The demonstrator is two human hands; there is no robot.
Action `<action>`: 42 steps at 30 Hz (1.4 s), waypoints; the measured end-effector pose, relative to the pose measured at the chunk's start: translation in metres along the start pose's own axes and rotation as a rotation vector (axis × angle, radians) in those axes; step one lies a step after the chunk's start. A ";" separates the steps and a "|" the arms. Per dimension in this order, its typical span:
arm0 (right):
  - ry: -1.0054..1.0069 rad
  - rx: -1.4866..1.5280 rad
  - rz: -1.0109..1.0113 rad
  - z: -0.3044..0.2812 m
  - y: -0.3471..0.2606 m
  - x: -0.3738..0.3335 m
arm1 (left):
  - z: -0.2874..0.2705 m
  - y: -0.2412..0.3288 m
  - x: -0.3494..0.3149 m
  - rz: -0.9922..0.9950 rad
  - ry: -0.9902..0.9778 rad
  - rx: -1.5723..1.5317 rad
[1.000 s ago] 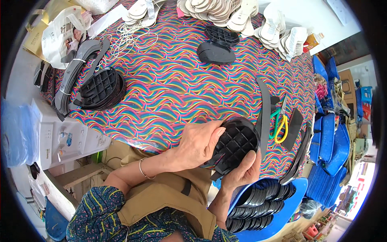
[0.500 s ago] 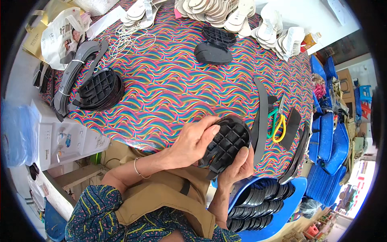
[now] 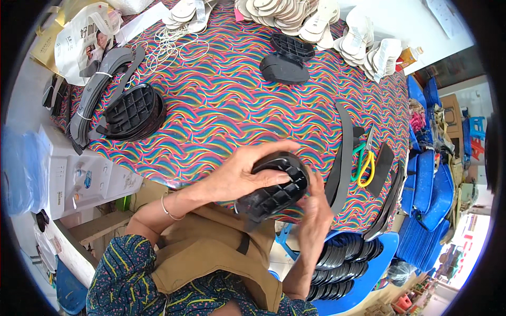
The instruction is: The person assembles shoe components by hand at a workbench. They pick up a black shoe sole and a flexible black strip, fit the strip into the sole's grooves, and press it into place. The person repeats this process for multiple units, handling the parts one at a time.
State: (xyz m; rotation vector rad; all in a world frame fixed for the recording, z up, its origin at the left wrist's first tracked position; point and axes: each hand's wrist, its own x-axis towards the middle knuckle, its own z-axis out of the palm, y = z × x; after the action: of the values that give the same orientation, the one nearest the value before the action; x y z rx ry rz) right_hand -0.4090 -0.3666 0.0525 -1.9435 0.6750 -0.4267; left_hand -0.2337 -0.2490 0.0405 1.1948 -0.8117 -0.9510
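Far left, a white box (image 3: pixel 87 176) is sitting below the table edge, with a printed bag (image 3: pixel 79 39) lying at the upper corner of the table (image 3: pixel 221 100), whose cover is showing multicoloured wavy stripes. Beside the bag, bundled grey strips (image 3: pixel 97 87) are resting against a stack of black waffle-patterned soles (image 3: pixel 132 111). Loose white elastic loops (image 3: pixel 168 48) are lying just above them.

At centre, the left hand (image 3: pixel 240 171) is curling over the top of a black ribbed sole (image 3: pixel 274 189), fingers wrapped across its upper edge and gripping it. The sole is being held tilted, above the near table edge and in front of the person's chest. The right hand (image 3: pixel 316 208) is pressing against the sole's right side, fingers partly bent; how firmly it is closing cannot be told, as the sole is hiding the palm.

Farther back, two more black soles (image 3: pixel 284 60) are lying together, and white insoles (image 3: pixel 295 16) are lining the far edge.

To the right of the hands, long black strips (image 3: pixel 345 152) are lying across the cover, with yellow-and-green-handled scissors (image 3: pixel 365 160) just beside them. At lower right, a blue tray (image 3: pixel 387 258) is holding rows of black soles off the table, and blue stacked pieces (image 3: pixel 429 181) are standing beyond.
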 end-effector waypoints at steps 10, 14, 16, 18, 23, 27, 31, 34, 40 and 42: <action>-0.590 0.151 0.002 -0.017 -0.010 0.072 | -0.005 -0.004 -0.001 -0.087 -0.183 0.067; -0.446 -0.119 -0.227 -0.008 -0.016 0.062 | -0.010 0.005 0.000 -0.237 -0.192 -0.158; -0.293 -0.242 -0.342 0.001 -0.017 0.050 | -0.009 0.006 0.000 -0.264 -0.167 -0.237; -0.188 -0.141 -0.332 0.010 -0.011 0.044 | -0.008 -0.001 0.000 -0.170 -0.127 -0.227; -0.103 -0.065 -0.225 0.013 -0.006 0.030 | -0.006 0.005 0.001 -0.140 -0.035 -0.223; 0.091 -0.334 -0.336 0.026 0.013 0.028 | 0.003 0.007 0.002 -0.109 0.031 -0.195; 0.266 -0.061 -0.217 0.040 0.011 0.019 | 0.004 0.015 0.006 -0.122 0.157 -0.328; 0.326 -0.039 -0.152 0.052 0.009 0.016 | 0.010 0.004 0.004 -0.024 0.205 -0.283; 0.386 0.091 -0.210 0.063 0.010 0.024 | 0.018 -0.001 0.003 0.102 0.298 -0.229; 0.430 0.183 -0.199 0.069 0.004 0.027 | 0.023 -0.006 0.005 0.160 0.345 -0.216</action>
State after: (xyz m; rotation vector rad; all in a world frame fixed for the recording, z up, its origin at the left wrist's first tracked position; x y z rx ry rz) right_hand -0.3500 -0.3367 0.0183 -1.7629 0.6852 -1.0155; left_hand -0.2535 -0.2626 0.0389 1.0499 -0.5059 -0.6584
